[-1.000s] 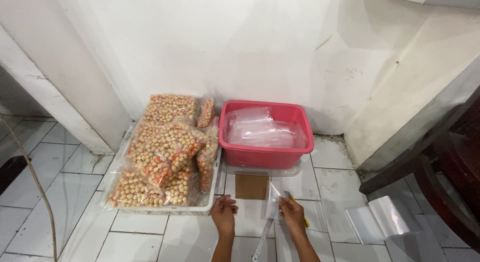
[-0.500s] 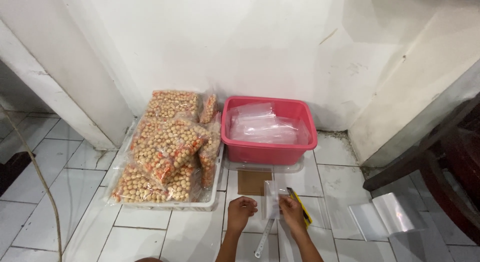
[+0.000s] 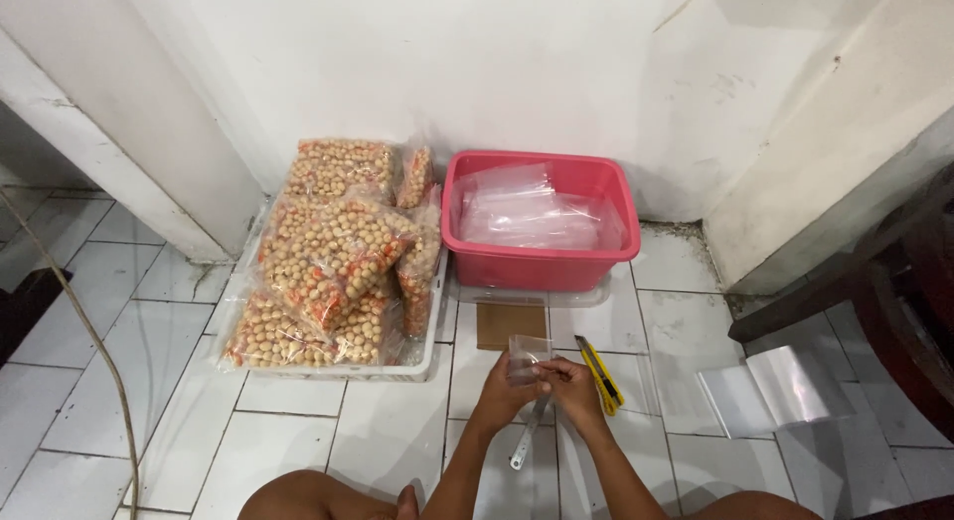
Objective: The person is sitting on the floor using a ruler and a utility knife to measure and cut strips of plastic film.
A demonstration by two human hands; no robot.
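Both hands meet low in the middle of the head view, over the white tiled floor. My left hand (image 3: 504,394) and my right hand (image 3: 571,387) pinch a small clear plastic bag (image 3: 528,355) between them, holding it upright. A metal ruler (image 3: 528,436) lies on the floor under my hands. A yellow utility knife (image 3: 600,375) rests just right of my right hand. A brown cardboard square (image 3: 511,324) lies in front of the bag.
A pink tub (image 3: 542,265) with clear plastic bags inside stands by the wall. To its left, a white tray (image 3: 417,359) holds several bags of round tan snacks (image 3: 333,252). Clear plastic sheets (image 3: 773,389) lie at right, beside dark wooden furniture (image 3: 894,292). A cable (image 3: 94,341) runs along the left floor.
My hands rose from flat on the floor and picked up the small clear bag, which they now hold together. The view drew closer to the floor things.
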